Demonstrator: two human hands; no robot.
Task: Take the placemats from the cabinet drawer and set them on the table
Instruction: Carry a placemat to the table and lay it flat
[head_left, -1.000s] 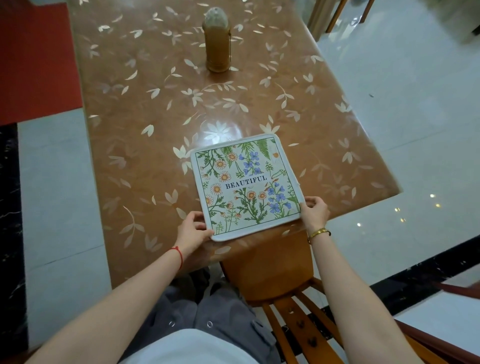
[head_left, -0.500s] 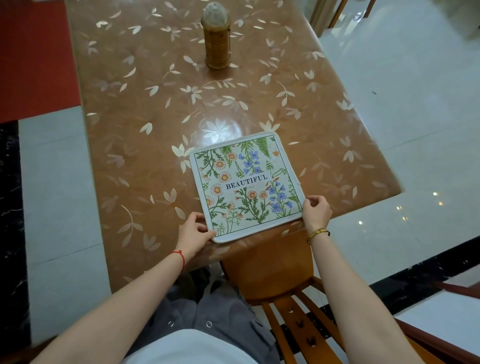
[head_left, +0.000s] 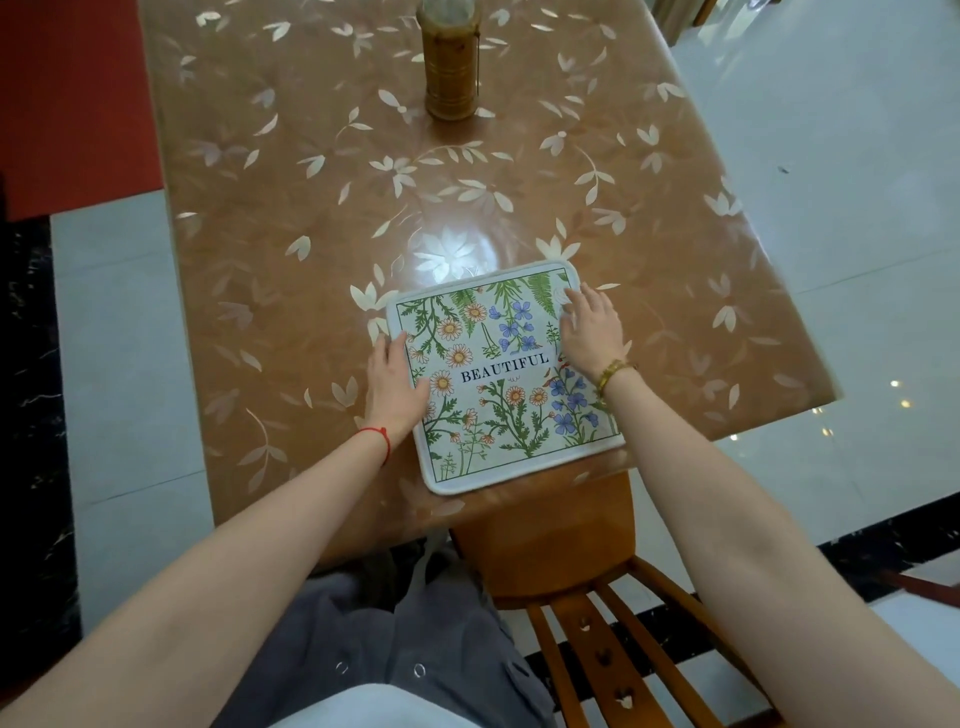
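Evidently the setting-down step is nearly finished: one floral placemat (head_left: 506, 379) lies flat on the bench (head_left: 291, 218), at its near edge, a corner just reaching the rim. Both hands press on it with fingers spread flat, holding nothing; the left hand (head_left: 395, 382) rests on its left border, the right hand (head_left: 592, 330) over its far right corner. Next, I judge, comes lifting the hands away and fetching any further mats; the cabinet drawer is out of view. A wooden chair (head_left: 550, 540) stands tucked beneath this edge, and a brown cylindrical container (head_left: 451, 62) stands well apart toward the far end, obstructing nothing.
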